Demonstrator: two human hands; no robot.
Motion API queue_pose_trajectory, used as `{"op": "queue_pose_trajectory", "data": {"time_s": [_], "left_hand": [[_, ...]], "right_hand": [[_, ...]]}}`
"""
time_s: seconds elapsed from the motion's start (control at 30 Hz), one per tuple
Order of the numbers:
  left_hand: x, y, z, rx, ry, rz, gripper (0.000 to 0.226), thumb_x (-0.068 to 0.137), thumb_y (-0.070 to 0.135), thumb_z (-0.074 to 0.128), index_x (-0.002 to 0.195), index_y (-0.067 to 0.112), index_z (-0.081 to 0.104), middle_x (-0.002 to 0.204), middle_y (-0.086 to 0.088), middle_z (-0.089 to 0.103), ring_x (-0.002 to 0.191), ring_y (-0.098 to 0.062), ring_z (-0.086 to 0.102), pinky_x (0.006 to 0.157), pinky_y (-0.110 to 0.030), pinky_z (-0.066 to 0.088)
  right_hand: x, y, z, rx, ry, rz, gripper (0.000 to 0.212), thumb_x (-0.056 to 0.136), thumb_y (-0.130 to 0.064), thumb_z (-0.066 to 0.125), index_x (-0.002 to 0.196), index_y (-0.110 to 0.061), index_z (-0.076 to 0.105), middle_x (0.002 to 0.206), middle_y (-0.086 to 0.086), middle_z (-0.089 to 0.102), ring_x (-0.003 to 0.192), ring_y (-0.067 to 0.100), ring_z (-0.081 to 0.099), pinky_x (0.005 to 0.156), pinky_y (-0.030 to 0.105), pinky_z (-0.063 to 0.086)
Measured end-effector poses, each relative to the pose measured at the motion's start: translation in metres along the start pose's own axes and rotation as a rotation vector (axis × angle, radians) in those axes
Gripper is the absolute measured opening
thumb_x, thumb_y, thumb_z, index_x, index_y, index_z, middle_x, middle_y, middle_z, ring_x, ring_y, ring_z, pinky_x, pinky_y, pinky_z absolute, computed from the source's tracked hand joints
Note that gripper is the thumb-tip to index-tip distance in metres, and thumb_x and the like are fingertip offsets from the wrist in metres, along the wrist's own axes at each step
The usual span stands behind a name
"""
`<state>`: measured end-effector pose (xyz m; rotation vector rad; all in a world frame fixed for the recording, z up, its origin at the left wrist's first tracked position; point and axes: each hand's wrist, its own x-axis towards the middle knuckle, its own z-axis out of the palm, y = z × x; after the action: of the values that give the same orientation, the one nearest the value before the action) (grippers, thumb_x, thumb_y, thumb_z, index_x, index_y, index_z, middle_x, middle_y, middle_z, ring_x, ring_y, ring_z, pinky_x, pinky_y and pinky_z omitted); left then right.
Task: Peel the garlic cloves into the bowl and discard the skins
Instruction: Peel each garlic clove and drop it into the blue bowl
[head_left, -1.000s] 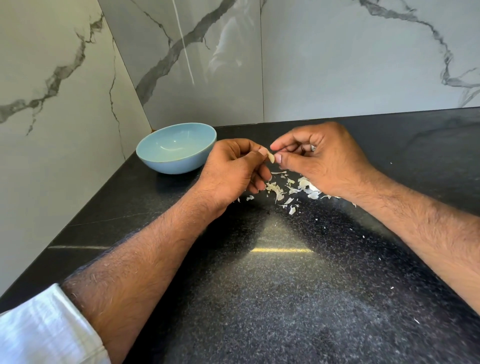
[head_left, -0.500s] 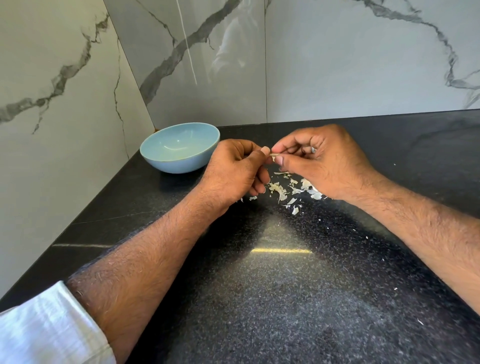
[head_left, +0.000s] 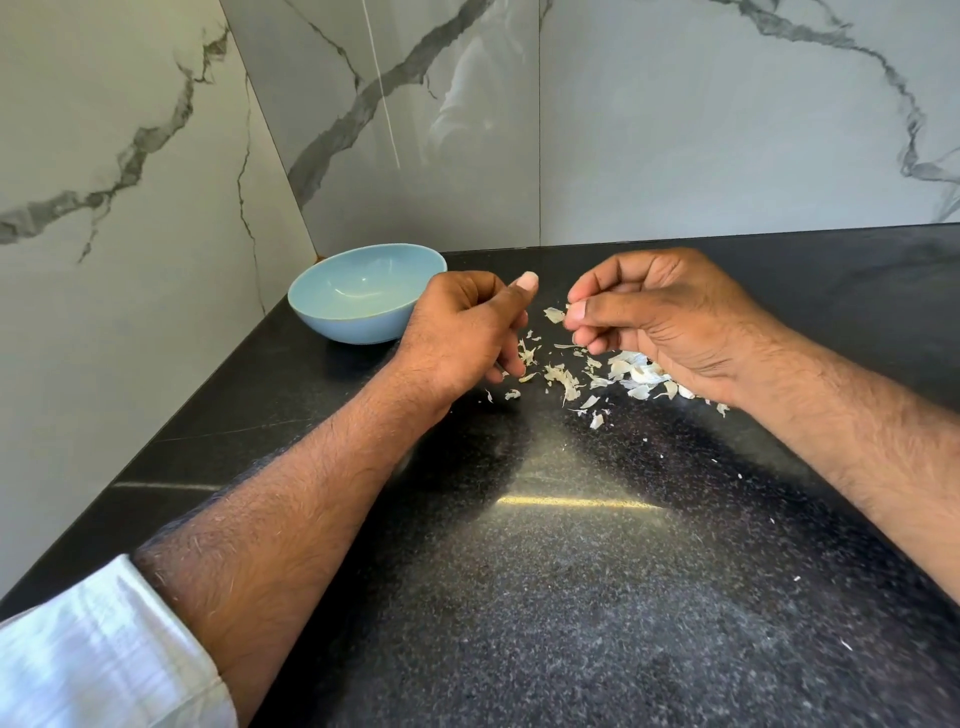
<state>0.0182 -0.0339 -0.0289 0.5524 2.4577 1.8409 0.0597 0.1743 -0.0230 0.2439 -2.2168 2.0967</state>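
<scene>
My left hand (head_left: 467, 332) hovers just right of the light blue bowl (head_left: 343, 325), fingers curled into the palm and thumb laid along the forefinger. The garlic clove it held is hidden inside that fist. My right hand (head_left: 654, 322) is a short gap to the right, and its thumb and forefinger pinch a small flake of garlic skin (head_left: 554, 314). Below and between the hands, several loose pale skins (head_left: 566, 379) lie scattered on the black countertop (head_left: 571, 597). I cannot make out any cloves inside the bowl.
The bowl stands in the back left corner where two marble-look walls (head_left: 727, 130) meet. The counter's left edge runs along the left wall. Tiny skin crumbs dot the counter to the right, under my right forearm.
My hands were together on the clove and have now pulled apart. The right hand came away with a flake of skin, and the clove is no longer visible at my left thumb tip.
</scene>
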Motion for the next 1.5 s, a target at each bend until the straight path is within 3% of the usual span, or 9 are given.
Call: {"op": "queue_pose_trajectory", "data": {"time_s": [0.2,0.43,0.6,0.7,0.87,1.03,1.27,1.4,1.5], "left_hand": [[0.001,0.001,-0.007,0.109,-0.001,0.086,0.036,0.105,0.035,0.069,0.083,0.007,0.067,0.063,-0.009,0.071,0.057,-0.024,0.072,0.051,-0.026,0.050],[0.005,0.005,-0.035,0.328,0.125,0.209,0.033,0.101,0.039,0.073,0.082,0.013,0.070,0.064,-0.005,0.074,0.054,-0.024,0.071,0.058,-0.035,0.061],[0.017,0.002,-0.082,0.510,0.373,0.317,0.037,0.095,0.057,0.068,0.077,0.024,0.070,0.066,0.006,0.070,0.064,-0.017,0.068,0.067,-0.044,0.061],[0.026,-0.011,-0.120,0.538,0.553,0.282,0.043,0.093,0.061,0.063,0.078,0.021,0.070,0.067,0.006,0.070,0.067,-0.019,0.068,0.069,-0.045,0.060],[0.033,-0.033,-0.156,0.492,0.740,0.167,0.036,0.096,0.049,0.065,0.082,0.017,0.073,0.077,0.003,0.074,0.077,-0.022,0.071,0.072,-0.036,0.056],[0.032,-0.030,-0.144,0.570,0.791,0.128,0.029,0.096,0.047,0.065,0.079,0.023,0.065,0.080,0.002,0.072,0.078,-0.026,0.067,0.071,-0.034,0.052],[0.029,-0.022,-0.126,0.531,0.773,0.137,0.030,0.099,0.047,0.064,0.084,0.021,0.067,0.077,0.007,0.067,0.076,-0.021,0.065,0.072,-0.038,0.057],[0.025,-0.011,-0.077,0.555,0.484,0.293,0.026,0.096,0.045,0.070,0.083,0.023,0.067,0.074,0.010,0.067,0.071,-0.013,0.061,0.067,-0.030,0.047],[0.023,-0.001,-0.038,0.456,0.215,0.279,0.026,0.093,0.049,0.072,0.085,0.024,0.073,0.073,0.010,0.074,0.066,-0.007,0.066,0.068,-0.031,0.056]], "right_hand": [[0.004,0.005,-0.004,-0.225,0.027,0.012,0.013,0.091,-0.014,0.079,0.099,-0.005,0.078,0.075,0.008,0.072,0.067,0.015,0.064,0.072,0.035,0.056],[0.000,0.000,0.003,-0.429,0.001,-0.018,0.014,0.083,-0.008,0.085,0.094,-0.003,0.077,0.076,0.009,0.077,0.065,0.013,0.071,0.065,0.027,0.060],[0.004,-0.010,0.021,-0.588,0.047,-0.068,0.010,0.082,-0.027,0.088,0.085,-0.019,0.081,0.072,0.002,0.077,0.064,0.013,0.071,0.063,0.027,0.059],[0.027,-0.027,0.044,-0.591,0.070,-0.083,0.003,0.088,-0.021,0.083,0.089,-0.021,0.081,0.076,0.000,0.079,0.067,0.012,0.072,0.067,0.024,0.063],[0.089,-0.042,0.105,-0.687,0.069,-0.111,0.004,0.087,-0.026,0.086,0.087,-0.026,0.082,0.079,-0.011,0.078,0.080,0.015,0.077,0.081,0.041,0.065],[0.132,-0.036,0.146,-0.730,0.093,-0.076,0.019,0.076,-0.034,0.094,0.080,-0.022,0.080,0.079,-0.008,0.076,0.080,0.013,0.072,0.070,0.033,0.060],[0.125,-0.036,0.106,-0.641,0.162,-0.021,0.027,0.080,-0.043,0.089,0.079,-0.019,0.077,0.077,-0.005,0.077,0.076,0.013,0.070,0.080,0.034,0.059],[0.084,-0.030,0.038,-0.675,0.189,0.018,0.027,0.081,-0.043,0.088,0.081,-0.018,0.078,0.076,-0.005,0.078,0.072,0.011,0.071,0.081,0.033,0.059],[0.054,-0.016,-0.007,-0.730,0.238,0.027,0.022,0.081,-0.037,0.089,0.078,-0.018,0.079,0.073,-0.013,0.077,0.069,0.005,0.072,0.074,0.027,0.057]]}}
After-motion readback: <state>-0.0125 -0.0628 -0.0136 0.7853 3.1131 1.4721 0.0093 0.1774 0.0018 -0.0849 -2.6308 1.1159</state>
